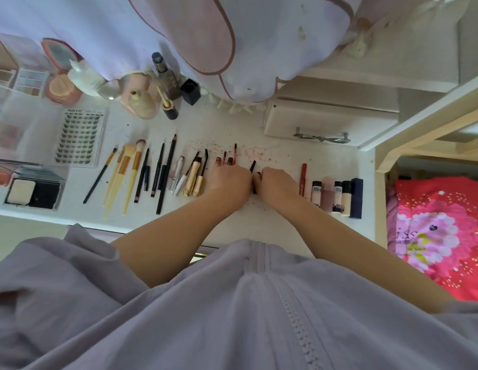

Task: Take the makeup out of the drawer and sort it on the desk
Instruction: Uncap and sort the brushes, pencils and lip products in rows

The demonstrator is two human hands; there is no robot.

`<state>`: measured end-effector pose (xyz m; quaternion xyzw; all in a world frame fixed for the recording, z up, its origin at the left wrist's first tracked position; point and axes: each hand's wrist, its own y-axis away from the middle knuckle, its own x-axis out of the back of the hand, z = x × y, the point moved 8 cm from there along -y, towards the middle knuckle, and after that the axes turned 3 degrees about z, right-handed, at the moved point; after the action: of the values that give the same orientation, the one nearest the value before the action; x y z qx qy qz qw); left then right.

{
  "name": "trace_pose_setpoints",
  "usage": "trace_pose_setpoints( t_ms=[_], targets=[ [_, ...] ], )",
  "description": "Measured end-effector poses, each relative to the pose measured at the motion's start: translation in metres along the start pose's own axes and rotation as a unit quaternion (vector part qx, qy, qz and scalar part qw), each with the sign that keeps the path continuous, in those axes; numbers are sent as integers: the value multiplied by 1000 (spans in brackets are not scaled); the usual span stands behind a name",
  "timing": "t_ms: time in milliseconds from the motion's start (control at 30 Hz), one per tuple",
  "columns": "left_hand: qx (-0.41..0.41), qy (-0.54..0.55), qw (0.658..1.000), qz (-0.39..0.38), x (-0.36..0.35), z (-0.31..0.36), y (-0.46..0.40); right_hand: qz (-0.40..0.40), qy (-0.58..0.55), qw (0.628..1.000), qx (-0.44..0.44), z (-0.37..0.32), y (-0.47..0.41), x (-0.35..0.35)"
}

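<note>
On the white desk the makeup lies in a row: brushes, black pencils, gold and silver mascaras, a red lip pencil and short foundation tubes. My left hand is curled over several pink lip gloss tubes in the middle of the row. My right hand sits right beside it, its thumb and fingers pinching a slim black tube that pokes up between both hands. The hands hide most of that tube.
A lash box, bottles, pink compacts and a clear organiser crowd the left and back. A small white drawer unit stands at the back right. Red bedding lies past the desk's right edge. A pale cloth hangs over the back.
</note>
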<state>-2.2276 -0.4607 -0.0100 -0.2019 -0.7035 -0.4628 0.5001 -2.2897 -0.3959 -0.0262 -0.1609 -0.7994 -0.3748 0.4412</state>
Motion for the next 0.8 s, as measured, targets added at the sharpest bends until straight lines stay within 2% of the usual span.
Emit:
trace_pose_setpoints(
  t_ms=[167,267,333,500,600,700,800],
  targets=[
    [8,21,999,31,16,-2,-1,41,7,999,1,19,-4,29],
    [-29,62,995,75,34,22,-1,88,24,996,-23,54,-7,63],
    [-58,88,991,77,38,47,-1,102,68,992,-39,73,-10,81],
    [-103,99,989,41,20,98,-2,43,158,986,-38,84,-21,75],
    [-85,124,988,43,13,100,-4,38,129,991,-18,76,-25,71],
    [-44,196,978,51,10,85,-6,33,74,997,-21,70,-26,72],
    [-38,201,978,47,8,76,-6,37,95,995,-16,68,-24,75]
  ],
)
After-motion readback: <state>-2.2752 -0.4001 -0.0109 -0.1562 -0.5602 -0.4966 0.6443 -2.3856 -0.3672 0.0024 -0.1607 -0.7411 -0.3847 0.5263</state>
